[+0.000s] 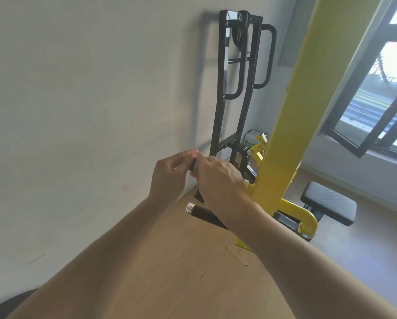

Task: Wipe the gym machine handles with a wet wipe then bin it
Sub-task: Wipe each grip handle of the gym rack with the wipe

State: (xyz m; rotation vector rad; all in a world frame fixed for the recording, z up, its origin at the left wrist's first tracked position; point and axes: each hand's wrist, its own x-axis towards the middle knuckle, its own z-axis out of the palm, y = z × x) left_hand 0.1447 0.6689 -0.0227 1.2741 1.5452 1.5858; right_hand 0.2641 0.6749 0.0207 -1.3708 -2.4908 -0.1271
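Both hands meet in mid-air above a black handle (205, 215) with a silver end cap: the left hand (170, 176) and right hand (218, 176) pinch a small dark item (193, 164) with a pale edge between their fingertips, probably the wipe or its packet, though blur makes this uncertain. The handle juts from a yellow machine (285, 146) just below the hands and looks untouched. With so light a pinch the item could slip to the floor (193, 272); no bin is in view.
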